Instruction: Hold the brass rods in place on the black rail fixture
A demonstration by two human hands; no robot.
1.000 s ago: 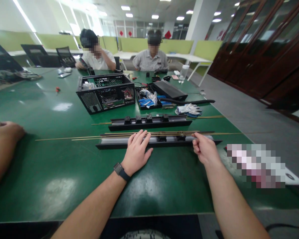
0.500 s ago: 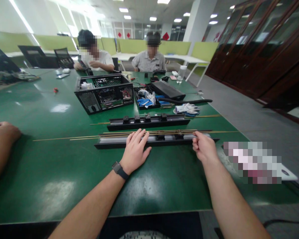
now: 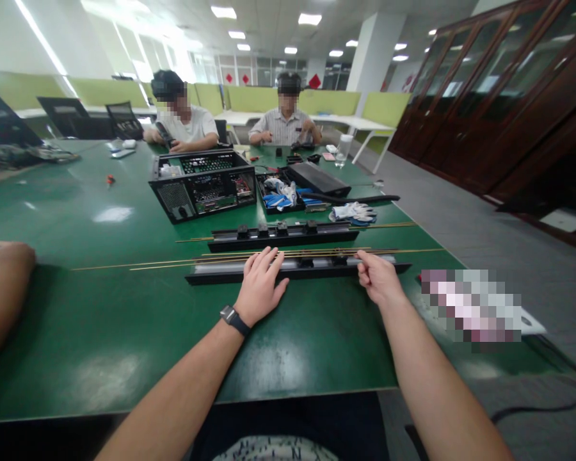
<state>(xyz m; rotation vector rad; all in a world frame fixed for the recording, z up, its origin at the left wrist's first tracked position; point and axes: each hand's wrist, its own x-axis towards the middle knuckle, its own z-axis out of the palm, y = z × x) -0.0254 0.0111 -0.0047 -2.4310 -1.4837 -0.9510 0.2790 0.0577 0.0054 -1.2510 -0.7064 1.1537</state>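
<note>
My left hand [image 3: 262, 285] lies with its fingers spread over the nearer black channel rail [image 3: 211, 279], resting on several long thin golden rods [image 3: 173, 263]. My right hand [image 3: 378, 278] is closed in a pinch at the rail's right part, on what looks like one golden rod; its fingertips partly hide the grip. The rods run lengthwise along the rail and stick out past both ends. Small black blocks [image 3: 338, 259] sit in the channel between my hands. Behind it lies a second black rail [image 3: 283, 241] with several black blocks on top.
An open black computer case [image 3: 201, 186] stands beyond the rails, beside a tray of gloves [image 3: 281, 194] and a dark flat box [image 3: 319, 178]. Another white glove [image 3: 352, 212] lies nearer. A co-worker's hand [image 3: 7, 269] rests at far left. Two people sit across the table.
My right hand has shifted slightly left along the rail, and one rod's left tip reaches farther left. My left hand stays in place. Across the table, the right person's hands have come up.
</note>
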